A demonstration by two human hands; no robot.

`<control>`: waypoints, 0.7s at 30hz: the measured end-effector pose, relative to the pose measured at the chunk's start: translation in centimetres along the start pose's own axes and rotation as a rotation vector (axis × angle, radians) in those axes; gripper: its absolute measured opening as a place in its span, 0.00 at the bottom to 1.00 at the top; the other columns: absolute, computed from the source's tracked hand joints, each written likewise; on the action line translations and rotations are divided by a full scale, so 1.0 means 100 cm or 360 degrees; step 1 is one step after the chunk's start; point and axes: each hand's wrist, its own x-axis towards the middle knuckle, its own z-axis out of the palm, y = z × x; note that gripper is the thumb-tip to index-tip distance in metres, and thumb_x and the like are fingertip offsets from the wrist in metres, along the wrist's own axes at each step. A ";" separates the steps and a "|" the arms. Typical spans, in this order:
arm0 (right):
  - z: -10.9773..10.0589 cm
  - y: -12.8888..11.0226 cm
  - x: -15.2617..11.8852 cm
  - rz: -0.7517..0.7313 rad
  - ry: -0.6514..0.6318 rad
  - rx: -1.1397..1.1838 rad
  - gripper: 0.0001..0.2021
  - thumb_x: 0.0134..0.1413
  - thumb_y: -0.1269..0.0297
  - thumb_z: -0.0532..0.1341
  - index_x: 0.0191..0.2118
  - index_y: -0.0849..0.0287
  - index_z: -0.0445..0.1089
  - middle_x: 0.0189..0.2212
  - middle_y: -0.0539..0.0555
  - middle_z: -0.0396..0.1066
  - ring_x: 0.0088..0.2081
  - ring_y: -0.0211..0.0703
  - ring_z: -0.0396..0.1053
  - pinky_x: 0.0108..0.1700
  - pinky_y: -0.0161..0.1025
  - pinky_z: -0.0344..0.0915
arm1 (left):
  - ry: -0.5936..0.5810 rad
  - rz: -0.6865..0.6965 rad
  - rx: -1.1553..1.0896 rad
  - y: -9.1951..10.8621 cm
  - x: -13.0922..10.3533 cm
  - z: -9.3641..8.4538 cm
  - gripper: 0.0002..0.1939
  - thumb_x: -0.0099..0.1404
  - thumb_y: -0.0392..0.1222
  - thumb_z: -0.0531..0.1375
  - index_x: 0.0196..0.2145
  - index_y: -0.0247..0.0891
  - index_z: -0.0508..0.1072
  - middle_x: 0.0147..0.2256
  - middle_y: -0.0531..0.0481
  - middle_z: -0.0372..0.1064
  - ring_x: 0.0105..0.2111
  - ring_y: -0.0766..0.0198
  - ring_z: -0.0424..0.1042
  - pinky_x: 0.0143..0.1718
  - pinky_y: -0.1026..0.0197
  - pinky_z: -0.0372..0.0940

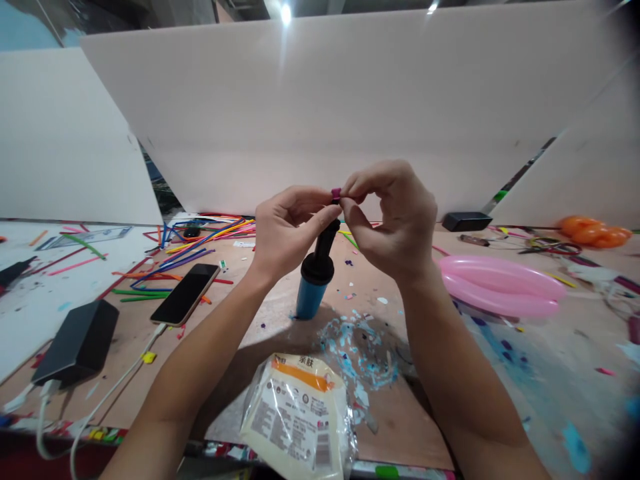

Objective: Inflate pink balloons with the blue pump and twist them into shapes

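A blue hand pump with a black top stands upright, slightly tilted, near the middle of the table. At its tip is a small dark pink balloon end. My left hand pinches this piece from the left, fingers and thumb closed on it. From the right, my right hand meets it, with index finger and thumb tips pressed at the same piece. The rest of the balloon is hidden.
Long uninflated balloons, a phone and a black power block lie left. A plastic packet sits at the front edge. On the right are pink balloons, orange balloons and a black box. White boards stand behind.
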 end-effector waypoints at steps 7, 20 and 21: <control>-0.017 -0.014 0.006 -0.0127 -0.0177 -0.0117 0.11 0.51 0.75 0.61 0.37 0.50 0.64 0.33 0.51 0.69 0.35 0.44 0.70 0.40 0.44 0.72 | -0.0059 0.0013 0.0024 0.010 -0.003 0.002 0.14 0.55 0.50 0.69 0.34 0.38 0.76 0.31 0.50 0.78 0.32 0.63 0.78 0.32 0.63 0.75; -0.018 -0.041 0.008 -0.0241 -0.0211 -0.0133 0.16 0.45 0.81 0.60 0.35 0.51 0.63 0.30 0.48 0.69 0.30 0.40 0.68 0.32 0.40 0.67 | -0.0283 0.0401 0.0302 0.031 -0.006 -0.020 0.06 0.62 0.42 0.64 0.35 0.37 0.76 0.28 0.52 0.75 0.26 0.67 0.75 0.28 0.66 0.73; -0.017 -0.044 0.008 -0.0239 -0.0201 -0.0117 0.16 0.45 0.81 0.60 0.35 0.51 0.63 0.30 0.48 0.70 0.30 0.40 0.68 0.32 0.39 0.66 | -0.0305 0.0439 0.0339 0.033 -0.006 -0.022 0.05 0.62 0.41 0.64 0.35 0.37 0.76 0.28 0.52 0.75 0.26 0.67 0.75 0.27 0.66 0.73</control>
